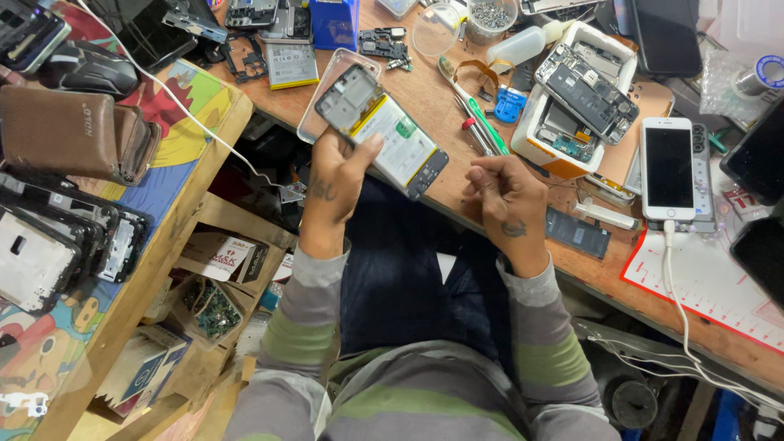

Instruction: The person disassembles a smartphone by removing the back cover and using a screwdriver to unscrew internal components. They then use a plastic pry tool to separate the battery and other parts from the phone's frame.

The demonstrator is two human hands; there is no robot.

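Left hand point(335, 184) grips an opened phone point(382, 131) from below, thumb pressed on its face, fingers wrapped behind; back cover off, battery and circuit board showing. Phone sits just above centre of frame, tilted, held over the near edge of the wooden workbench point(441, 106). Right hand point(508, 200) curled loosely into a fist right of centre, fingertips drawn together; whether anything is pinched between them, cannot tell. It is close beside the phone's lower end, not touching it.

Around them: clear phone case point(314, 118) lying under and behind the held phone. Screwdrivers point(482, 131) on the bench between the hands. White box point(572, 106) holding a stripped phone frame, upper right. White phone point(668, 167), screen up, cable plugged in at its lower end, right of frame. Loose battery point(578, 233) by the bench edge, just right of the right hand. Brown pouch point(73, 135) on the side shelf, upper left
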